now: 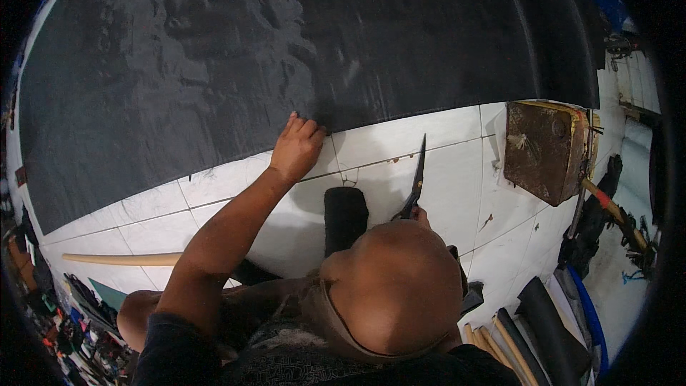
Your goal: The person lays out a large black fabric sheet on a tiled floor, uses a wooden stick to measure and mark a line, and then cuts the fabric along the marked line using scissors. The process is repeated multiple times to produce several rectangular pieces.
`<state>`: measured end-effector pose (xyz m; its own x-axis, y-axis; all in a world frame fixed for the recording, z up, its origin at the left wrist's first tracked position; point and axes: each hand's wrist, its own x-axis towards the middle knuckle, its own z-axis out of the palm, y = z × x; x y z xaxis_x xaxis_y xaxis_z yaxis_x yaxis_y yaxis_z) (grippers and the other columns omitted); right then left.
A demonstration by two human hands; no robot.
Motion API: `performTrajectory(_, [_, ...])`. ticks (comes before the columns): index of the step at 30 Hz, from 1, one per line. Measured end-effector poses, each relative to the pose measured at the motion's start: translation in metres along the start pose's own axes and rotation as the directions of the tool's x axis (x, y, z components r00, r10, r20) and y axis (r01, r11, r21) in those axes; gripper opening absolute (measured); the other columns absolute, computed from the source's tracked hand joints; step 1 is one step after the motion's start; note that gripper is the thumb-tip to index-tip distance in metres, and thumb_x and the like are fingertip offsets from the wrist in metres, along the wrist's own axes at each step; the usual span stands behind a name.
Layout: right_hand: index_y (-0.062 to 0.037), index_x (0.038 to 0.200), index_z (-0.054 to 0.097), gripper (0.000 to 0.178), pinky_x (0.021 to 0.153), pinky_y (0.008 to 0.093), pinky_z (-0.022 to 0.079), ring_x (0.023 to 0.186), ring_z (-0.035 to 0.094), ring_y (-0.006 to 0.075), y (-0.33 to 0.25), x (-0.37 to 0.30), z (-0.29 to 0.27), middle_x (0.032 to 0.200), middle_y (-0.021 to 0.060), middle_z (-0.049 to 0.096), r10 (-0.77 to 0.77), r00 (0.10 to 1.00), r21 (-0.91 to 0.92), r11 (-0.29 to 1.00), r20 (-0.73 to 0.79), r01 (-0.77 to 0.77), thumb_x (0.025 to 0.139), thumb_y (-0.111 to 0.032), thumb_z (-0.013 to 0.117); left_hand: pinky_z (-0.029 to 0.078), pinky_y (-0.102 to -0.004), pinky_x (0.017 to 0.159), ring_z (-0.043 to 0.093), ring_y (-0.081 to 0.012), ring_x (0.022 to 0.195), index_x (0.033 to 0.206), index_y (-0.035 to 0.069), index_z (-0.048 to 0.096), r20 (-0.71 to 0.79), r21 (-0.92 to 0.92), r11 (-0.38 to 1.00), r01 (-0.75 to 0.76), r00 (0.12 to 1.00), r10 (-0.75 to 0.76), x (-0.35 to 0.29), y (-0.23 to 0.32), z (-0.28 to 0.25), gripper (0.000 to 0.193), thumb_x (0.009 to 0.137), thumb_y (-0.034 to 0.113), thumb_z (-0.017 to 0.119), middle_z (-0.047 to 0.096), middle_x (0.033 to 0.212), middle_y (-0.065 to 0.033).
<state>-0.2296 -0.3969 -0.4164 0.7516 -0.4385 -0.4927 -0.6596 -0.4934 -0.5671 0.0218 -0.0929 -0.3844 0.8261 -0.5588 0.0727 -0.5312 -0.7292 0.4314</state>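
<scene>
A wide sheet of glossy black material (214, 64), which looks like synthetic leather, lies spread over the floor ahead of me, with creases down its middle. At its near edge my left hand (300, 144) is closed, fingers bent and pressed together on the material; the thumb is mostly hidden. My right hand (420, 216) grips the handles of large black scissors (419, 171). Their blades look closed and point away from me, the tip short of the sheet's edge. My head hides much of that hand and the right forearm.
White tiles (400, 129) lie between me and the sheet. To the right stands a worn brown block (536, 146), with a wooden handle (607, 204) beside it. A tan rod (121, 259) lies at left. Rolled materials (547, 314) lean at lower right; clutter (64, 329) fills the lower left.
</scene>
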Motion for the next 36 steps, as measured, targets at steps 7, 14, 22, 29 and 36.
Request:
performTrajectory(7, [0.0007, 0.099, 0.056, 0.034, 0.072, 0.0416, 0.047, 0.077, 0.061, 0.0291, -0.046, -0.018, 0.015, 0.083, 0.0146, 0.063, 0.041, 0.995, 0.053, 0.998, 0.087, -0.046, 0.084, -0.027, 0.069, 0.038, -0.0497, 0.106, 0.057, -0.0306, 0.094, 0.094, 0.003, 0.069, -0.007, -0.094, 0.992, 0.08, 0.997, -0.081, 0.004, 0.004, -0.004, 0.018, 0.078, 0.006, 0.061, 0.058, 0.09, -0.0121])
performTrajectory(14, [-0.0004, 0.096, 0.056, 0.033, 0.068, 0.0396, 0.046, 0.073, 0.059, 0.0262, -0.108, -0.022, 0.032, 0.079, 0.0119, 0.061, 0.005, 0.957, 0.187, 0.98, 0.29, -0.062, 0.085, -0.029, 0.068, 0.04, -0.0505, 0.103, 0.057, -0.0387, 0.093, 0.097, 0.004, 0.066, -0.02, -0.126, 0.988, 0.092, 0.995, -0.095, 0.004, 0.006, -0.003, 0.017, 0.082, 0.01, 0.062, 0.056, 0.086, -0.0152])
performTrajectory(22, [-0.0016, 0.093, 0.056, 0.033, 0.064, 0.0374, 0.044, 0.069, 0.057, 0.0229, -0.149, -0.007, 0.055, 0.075, 0.0089, 0.059, -0.056, 0.918, 0.264, 0.963, 0.393, -0.055, 0.086, -0.032, 0.067, 0.034, -0.0508, 0.108, 0.056, -0.037, 0.098, 0.096, 0.002, 0.064, -0.03, -0.206, 0.969, 0.139, 0.988, -0.148, 0.003, 0.008, -0.006, 0.019, 0.079, 0.01, 0.067, 0.056, 0.096, -0.0163])
performTrajectory(29, [-0.0026, 0.09, 0.055, 0.033, 0.061, 0.0354, 0.043, 0.064, 0.055, 0.02, -0.162, -0.009, 0.056, 0.071, 0.0062, 0.057, -0.044, 0.91, 0.274, 0.959, 0.412, -0.078, 0.087, -0.034, 0.066, 0.034, -0.0533, 0.107, 0.057, -0.0356, 0.095, 0.093, 0.003, 0.063, -0.074, -0.222, 0.965, 0.135, 0.985, -0.155, 0.005, 0.009, 0.0, 0.014, 0.08, 0.008, 0.066, 0.057, 0.091, -0.0138])
performTrajectory(36, [-0.0036, 0.087, 0.055, 0.034, 0.057, 0.0335, 0.042, 0.06, 0.053, 0.0171, -0.171, -0.004, 0.058, 0.067, 0.0035, 0.056, -0.052, 0.901, 0.276, 0.958, 0.43, -0.076, 0.088, -0.036, 0.065, 0.035, -0.0551, 0.105, 0.056, -0.0307, 0.089, 0.086, 0.005, 0.065, -0.121, -0.195, 0.974, 0.113, 0.983, -0.138, 0.003, 0.008, 0.009, 0.009, 0.078, 0.007, 0.066, 0.055, 0.084, -0.0103])
